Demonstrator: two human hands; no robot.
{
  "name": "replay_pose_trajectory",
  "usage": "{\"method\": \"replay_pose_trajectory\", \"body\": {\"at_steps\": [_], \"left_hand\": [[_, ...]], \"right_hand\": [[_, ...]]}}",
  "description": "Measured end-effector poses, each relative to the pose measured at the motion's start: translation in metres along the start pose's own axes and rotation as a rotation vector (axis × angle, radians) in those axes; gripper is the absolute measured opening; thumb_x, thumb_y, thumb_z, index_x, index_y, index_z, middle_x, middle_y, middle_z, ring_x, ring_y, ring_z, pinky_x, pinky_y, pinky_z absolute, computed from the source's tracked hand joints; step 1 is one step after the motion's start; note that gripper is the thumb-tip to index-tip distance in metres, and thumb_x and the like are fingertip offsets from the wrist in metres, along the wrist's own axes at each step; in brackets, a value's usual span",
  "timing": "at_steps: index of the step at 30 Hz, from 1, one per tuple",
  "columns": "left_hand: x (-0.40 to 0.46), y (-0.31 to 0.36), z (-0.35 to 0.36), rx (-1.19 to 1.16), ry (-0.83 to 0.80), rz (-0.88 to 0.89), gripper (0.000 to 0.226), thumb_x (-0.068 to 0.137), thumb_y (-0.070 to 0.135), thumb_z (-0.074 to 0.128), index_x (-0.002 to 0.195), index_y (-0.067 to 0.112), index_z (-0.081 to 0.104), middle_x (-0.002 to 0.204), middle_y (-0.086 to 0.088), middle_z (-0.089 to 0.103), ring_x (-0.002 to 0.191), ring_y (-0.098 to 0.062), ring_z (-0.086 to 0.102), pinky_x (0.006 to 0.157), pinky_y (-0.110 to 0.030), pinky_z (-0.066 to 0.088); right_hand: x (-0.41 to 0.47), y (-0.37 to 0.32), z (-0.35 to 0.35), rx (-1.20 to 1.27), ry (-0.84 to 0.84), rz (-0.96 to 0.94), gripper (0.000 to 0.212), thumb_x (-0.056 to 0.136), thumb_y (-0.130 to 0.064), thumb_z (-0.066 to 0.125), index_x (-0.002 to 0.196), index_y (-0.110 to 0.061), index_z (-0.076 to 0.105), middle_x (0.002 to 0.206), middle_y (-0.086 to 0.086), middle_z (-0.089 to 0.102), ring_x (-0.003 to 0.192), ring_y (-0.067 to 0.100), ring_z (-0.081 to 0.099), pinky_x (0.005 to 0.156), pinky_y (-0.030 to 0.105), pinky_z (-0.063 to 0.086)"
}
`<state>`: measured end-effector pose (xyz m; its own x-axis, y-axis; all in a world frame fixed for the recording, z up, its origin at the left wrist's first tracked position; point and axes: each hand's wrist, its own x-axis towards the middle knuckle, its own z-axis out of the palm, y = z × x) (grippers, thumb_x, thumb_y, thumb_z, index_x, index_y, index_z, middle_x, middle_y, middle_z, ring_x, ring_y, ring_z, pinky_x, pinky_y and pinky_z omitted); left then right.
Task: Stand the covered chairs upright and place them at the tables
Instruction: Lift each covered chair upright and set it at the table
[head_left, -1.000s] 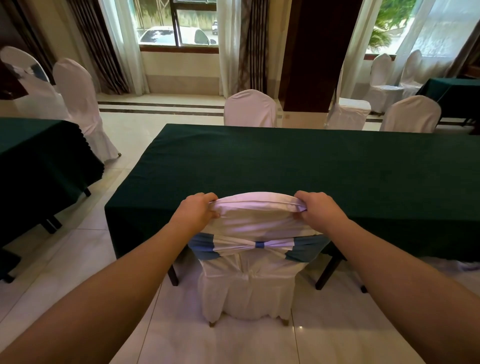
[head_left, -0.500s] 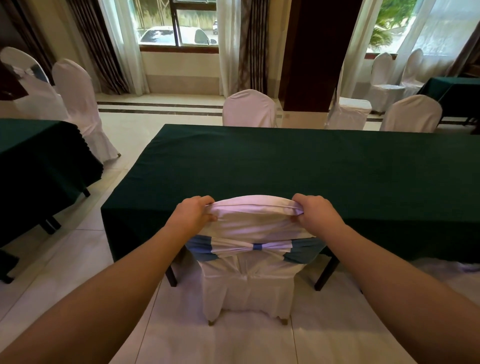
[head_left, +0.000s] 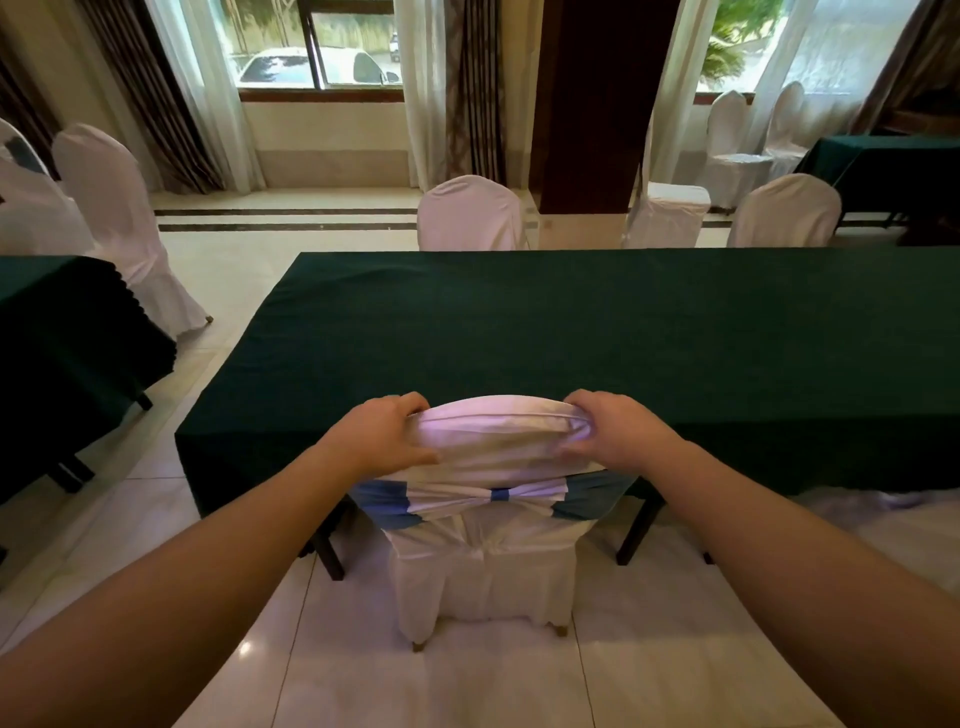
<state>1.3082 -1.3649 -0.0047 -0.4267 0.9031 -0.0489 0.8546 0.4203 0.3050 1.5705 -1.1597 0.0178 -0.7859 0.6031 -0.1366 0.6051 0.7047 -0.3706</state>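
A chair in a white cover (head_left: 488, 566) with a blue sash and bow stands upright on the tiled floor, its front tucked under the near edge of the long table with a dark green cloth (head_left: 597, 332). My left hand (head_left: 382, 434) grips the left top corner of the chair back. My right hand (head_left: 615, 431) grips the right top corner. The seat is hidden under the tablecloth.
Across the table stand white-covered chairs (head_left: 470, 213), (head_left: 784, 210) and one turned away (head_left: 667, 213). A second green table (head_left: 62, 343) is at the left with covered chairs (head_left: 117, 208) behind it. A third table (head_left: 893, 161) is far right. A dark pillar (head_left: 589, 104) rises beyond.
The chair and both hands have edged slightly left and toward the table; my grip on the chair back is unchanged.
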Motion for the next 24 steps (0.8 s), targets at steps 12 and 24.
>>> {"method": "replay_pose_trajectory", "body": {"at_steps": [12, 24], "left_hand": [[0.065, 0.177, -0.014, -0.132, 0.001, 0.314, 0.107, 0.056, 0.095, 0.055, 0.146, 0.043, 0.026, 0.143, 0.001, 0.045, 0.125, -0.020, 0.048, 0.097, -0.046, 0.048], [0.125, 0.502, 0.059, -0.158, -0.055, 0.518, 0.102, 0.059, 0.092, 0.055, 0.144, 0.044, 0.027, 0.143, 0.002, 0.046, 0.123, -0.020, 0.049, 0.094, -0.044, 0.049]], "right_hand": [[-0.091, 0.092, -0.063, 0.086, 0.357, 0.294, 0.084, 0.078, -0.069, 0.069, 0.148, -0.044, 0.030, 0.151, -0.004, 0.042, 0.134, 0.020, 0.043, 0.100, 0.043, 0.049], [-0.256, 0.334, -0.170, 0.038, 0.534, 0.576, 0.089, 0.075, -0.071, 0.070, 0.147, -0.047, 0.026, 0.155, -0.002, 0.039, 0.134, 0.025, 0.046, 0.096, 0.048, 0.051]]}}
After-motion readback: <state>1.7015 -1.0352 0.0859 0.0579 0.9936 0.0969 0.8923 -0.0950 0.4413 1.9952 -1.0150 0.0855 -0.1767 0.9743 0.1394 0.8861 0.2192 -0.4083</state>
